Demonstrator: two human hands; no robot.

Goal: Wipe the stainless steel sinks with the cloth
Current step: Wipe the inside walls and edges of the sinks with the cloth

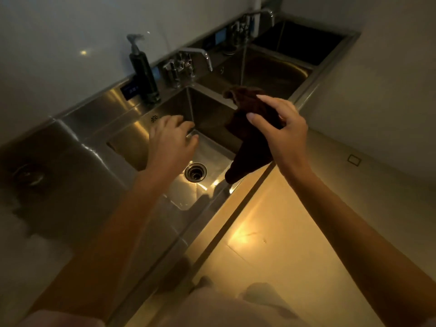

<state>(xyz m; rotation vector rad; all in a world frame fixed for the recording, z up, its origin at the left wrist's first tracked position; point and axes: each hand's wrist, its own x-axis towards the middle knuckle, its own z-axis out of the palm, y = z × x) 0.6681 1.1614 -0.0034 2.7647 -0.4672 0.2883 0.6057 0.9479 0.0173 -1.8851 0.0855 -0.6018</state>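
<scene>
Cloth in raised right hand

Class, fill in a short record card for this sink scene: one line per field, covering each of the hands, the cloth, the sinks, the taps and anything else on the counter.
left hand: open, fingers relaxed, over the near sink, holding nothing
right hand: holds the cloth
cloth: dark, bunched, hanging over the near sink's right edge
near sink: steel, drain visible
sinks beyond: middle sink, far sink
taps: near tap, far tap
counter item: dark pump bottle, upright behind the near sink
</scene>
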